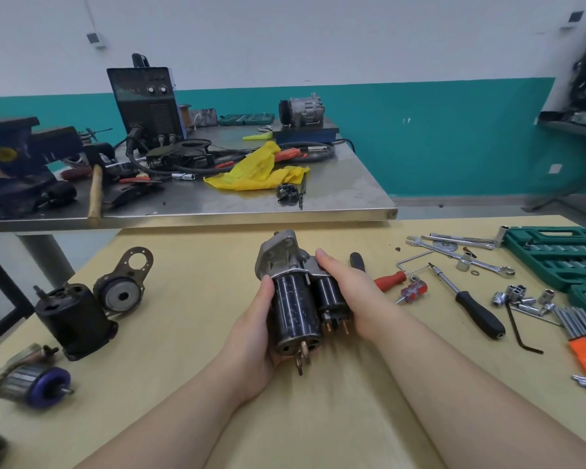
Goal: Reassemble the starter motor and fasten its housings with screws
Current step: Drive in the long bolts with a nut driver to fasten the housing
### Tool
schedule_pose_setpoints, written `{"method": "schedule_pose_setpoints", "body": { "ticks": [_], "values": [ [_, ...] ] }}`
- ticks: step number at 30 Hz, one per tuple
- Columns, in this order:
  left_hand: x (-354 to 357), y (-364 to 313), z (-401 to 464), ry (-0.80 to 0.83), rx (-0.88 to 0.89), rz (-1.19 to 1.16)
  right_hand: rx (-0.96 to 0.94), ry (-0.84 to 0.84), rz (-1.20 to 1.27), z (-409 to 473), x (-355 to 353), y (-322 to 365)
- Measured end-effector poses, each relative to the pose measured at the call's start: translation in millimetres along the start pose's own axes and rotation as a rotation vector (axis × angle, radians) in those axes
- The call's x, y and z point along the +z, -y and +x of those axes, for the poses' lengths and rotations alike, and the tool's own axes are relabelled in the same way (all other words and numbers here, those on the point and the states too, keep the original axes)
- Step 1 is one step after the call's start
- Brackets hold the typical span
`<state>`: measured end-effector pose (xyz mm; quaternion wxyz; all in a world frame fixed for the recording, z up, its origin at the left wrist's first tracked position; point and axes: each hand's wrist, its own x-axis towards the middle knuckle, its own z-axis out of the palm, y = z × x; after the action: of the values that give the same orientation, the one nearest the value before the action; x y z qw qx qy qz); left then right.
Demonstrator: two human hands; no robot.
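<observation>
Teal-and-white wall behind, steel desk [335, 184] at the back, yellow desk [190, 265] in front carrying the work. No readable writing or brand on anything; the dark box [148, 103] on the steel desk has knobs but its markings are too blurred. Starter motor [293, 299] sits between both hands, lifted just off the yellow desk, grey nose end pointing away, black cylinders and copper terminals toward the camera. Left hand [251, 336] cups the big black cylinder from the left and below, thumb curled up its side. Right hand [349, 292] wraps the smaller solenoid cylinder from the right, fingers fairly straight along the top, reaching the grey housing. Left of the left hand: second black motor housing [71, 319], end plate [124, 286], armature [38, 384]. Right of the right hand: red-handled screwdriver [388, 280], black-handled driver [474, 309], loose sockets [518, 297], green socket case [562, 255].
</observation>
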<state>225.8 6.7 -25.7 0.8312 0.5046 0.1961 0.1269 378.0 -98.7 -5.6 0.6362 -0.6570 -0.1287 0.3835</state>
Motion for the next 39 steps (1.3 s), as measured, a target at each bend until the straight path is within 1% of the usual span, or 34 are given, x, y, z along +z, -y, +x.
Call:
{"method": "schedule_pose_setpoints", "body": {
  "ticks": [5,9,13,19,23,27,31,36,39],
  "values": [
    [2,-3,-7,0.07,0.055,-0.002,0.03,-0.028,0.189,-1,6,-2],
    [-4,-7,-7,0.115,0.102,-0.045,0.084,-0.002,0.25,-4,13,-1],
    [-8,-8,-6,0.104,0.076,-0.069,0.073,0.07,0.243,-5,14,-4],
    [-9,-8,-4,0.089,0.049,-0.146,0.034,0.11,0.226,-4,15,-6],
    [-8,-10,-3,0.084,0.044,-0.218,-0.007,0.135,0.131,-5,16,-8],
    [-10,-11,-1,0.075,0.021,-0.293,-0.021,0.137,0.051,-3,17,-11],
    [-11,-12,0,0.061,0.016,-0.299,-0.026,0.126,-0.004,-2,17,-12],
    [-10,-12,-1,0.055,0.006,-0.284,-0.016,0.086,0.009,-2,17,-13],
    [-8,-13,-1,0.065,-0.009,-0.257,-0.008,0.055,0.069,-3,16,-13]
  ]
}}
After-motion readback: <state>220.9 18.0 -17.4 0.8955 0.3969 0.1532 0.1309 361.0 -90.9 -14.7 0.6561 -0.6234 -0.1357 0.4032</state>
